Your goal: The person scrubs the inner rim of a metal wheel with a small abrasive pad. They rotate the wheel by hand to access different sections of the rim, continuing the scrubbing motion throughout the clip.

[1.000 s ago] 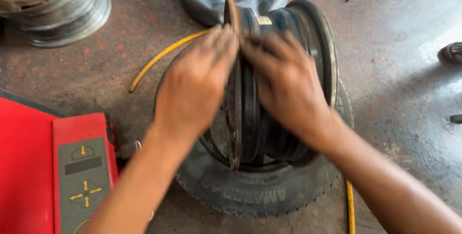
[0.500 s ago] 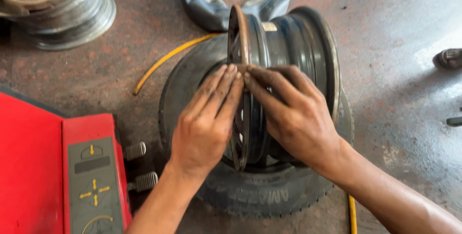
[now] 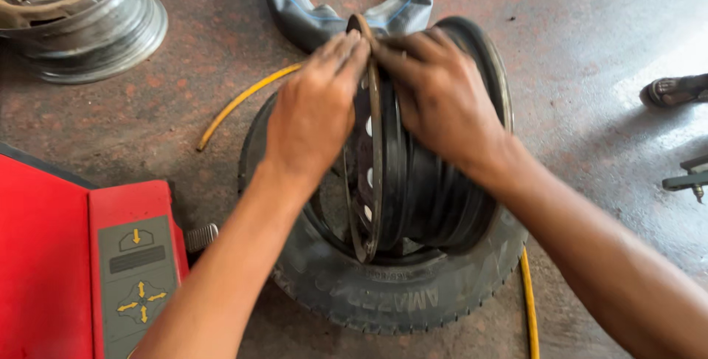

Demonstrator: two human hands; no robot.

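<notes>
Head view, left hand (image 3: 313, 112) and right hand (image 3: 442, 97) flat on wheel rim (image 3: 413, 189)

floor (image 3: 590, 27): stained concrete, reddish-brown | centre: black tyre (image 3: 383, 292) lying flat | 12 o'clock: inner tube (image 3: 295, 5) | 10 o'clock: silver steel rim (image 3: 96, 34) | 8 o'clock: red machine base (image 3: 51, 270) | yellow hose (image 3: 240, 101) passing under tyre | 3 o'clock: dark tool (image 3: 686, 178)

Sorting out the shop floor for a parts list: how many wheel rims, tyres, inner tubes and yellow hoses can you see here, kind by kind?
Wheel rims: 2, the dark rim under both hands and a silver rim at top left.
Tyres: 1, the black tyre.
Inner tubes: 1, the inner tube.
Yellow hoses: 1, the yellow hose.
Total: 5.
</notes>
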